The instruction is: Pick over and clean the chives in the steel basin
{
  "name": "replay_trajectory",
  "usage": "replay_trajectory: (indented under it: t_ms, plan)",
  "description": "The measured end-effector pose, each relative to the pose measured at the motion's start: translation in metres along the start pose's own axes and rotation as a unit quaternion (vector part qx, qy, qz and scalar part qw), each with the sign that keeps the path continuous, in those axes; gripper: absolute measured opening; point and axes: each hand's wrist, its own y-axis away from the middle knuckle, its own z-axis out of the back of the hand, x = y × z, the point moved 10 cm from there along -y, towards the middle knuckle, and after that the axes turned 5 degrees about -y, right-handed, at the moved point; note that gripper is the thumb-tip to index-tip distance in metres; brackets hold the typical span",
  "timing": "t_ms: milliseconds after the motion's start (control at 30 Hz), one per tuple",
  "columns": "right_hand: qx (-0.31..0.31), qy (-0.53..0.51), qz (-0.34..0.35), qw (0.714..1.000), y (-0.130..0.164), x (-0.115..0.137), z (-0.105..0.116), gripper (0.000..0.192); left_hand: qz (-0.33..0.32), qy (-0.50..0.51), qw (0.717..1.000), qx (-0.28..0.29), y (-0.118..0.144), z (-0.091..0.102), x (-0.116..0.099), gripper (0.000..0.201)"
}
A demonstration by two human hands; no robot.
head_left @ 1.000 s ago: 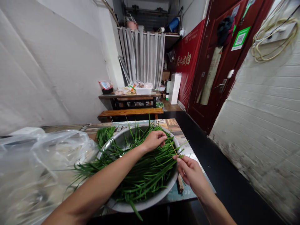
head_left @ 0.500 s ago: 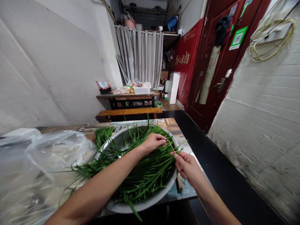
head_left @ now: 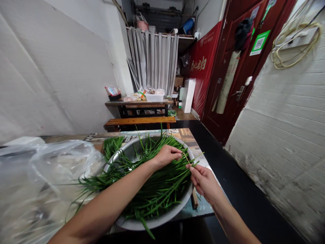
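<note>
A wide metal basin is heaped with long garlic chives, several hanging over its rim. Over the basin's right side, my right hand pinches a thin bamboo skewer, which slants up and left past the fingertips. Its other end runs back beneath my right forearm. Close to the skewer's tip is my left hand, thumb and fingers pressed together above the chives; whatever is between them is too small to make out. A bundle of skewers lies on the table beside the basin, partly hidden by its rim.
On the left, a clear plastic bag covers much of the patterned table. More chives lie behind the basin. Farther off stand a wooden bench and a table with a white tub. A red door is at right.
The view has shifted very slightly. Both hands keep nearly the same pose, with the left fingertips still close to the skewer's tip.
</note>
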Motion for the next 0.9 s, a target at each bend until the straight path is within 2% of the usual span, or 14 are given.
replay_trajectory:
  t_ms: [133, 267, 333, 467, 533, 633, 700, 767, 833, 900]
  plan:
    - [0.0, -0.015, 0.012, 1.0, 0.001, 0.002, -0.001, 0.037, -0.036, -0.057, 0.998, 0.012, 0.009, -0.01, -0.015, 0.03]
    - [-0.027, -0.013, 0.054, 0.998, 0.004, 0.007, 0.007, 0.029, -0.119, -0.109, 0.984, 0.072, 0.036, -0.039, -0.045, 0.025]
    - [-0.045, -0.011, 0.07, 0.996, 0.007, 0.008, 0.014, 0.032, -0.16, -0.136, 0.973, 0.096, 0.049, -0.046, -0.057, 0.028]
    - [-0.075, 0.0, 0.102, 0.992, 0.016, 0.016, 0.023, 0.034, -0.14, -0.18, 0.971, 0.078, 0.052, -0.027, -0.05, 0.036]
    - [-0.084, 0.038, 0.145, 0.985, 0.024, 0.037, 0.024, 0.029, -0.132, -0.19, 0.967, 0.106, 0.05, -0.021, -0.042, 0.039]
    - [-0.1, 0.1, 0.232, 0.962, 0.043, 0.088, 0.021, 0.02, -0.137, -0.176, 0.959, 0.176, 0.052, -0.023, -0.034, 0.033]
    - [-0.136, 0.093, 0.29, 0.943, 0.061, 0.127, 0.026, 0.015, -0.125, -0.17, 0.958, 0.193, 0.058, -0.021, -0.03, 0.031]
    - [-0.176, 0.059, 0.331, 0.925, 0.079, 0.156, 0.036, 0.018, -0.106, -0.17, 0.956, 0.213, 0.07, -0.019, -0.027, 0.03]
    - [-0.182, 0.023, 0.366, 0.912, 0.091, 0.172, 0.043, 0.017, -0.089, -0.184, 0.944, 0.258, 0.091, -0.017, -0.024, 0.028]
    - [-0.177, -0.002, 0.365, 0.914, 0.093, 0.168, 0.049, 0.015, -0.064, -0.223, 0.918, 0.322, 0.114, -0.013, -0.018, 0.025]
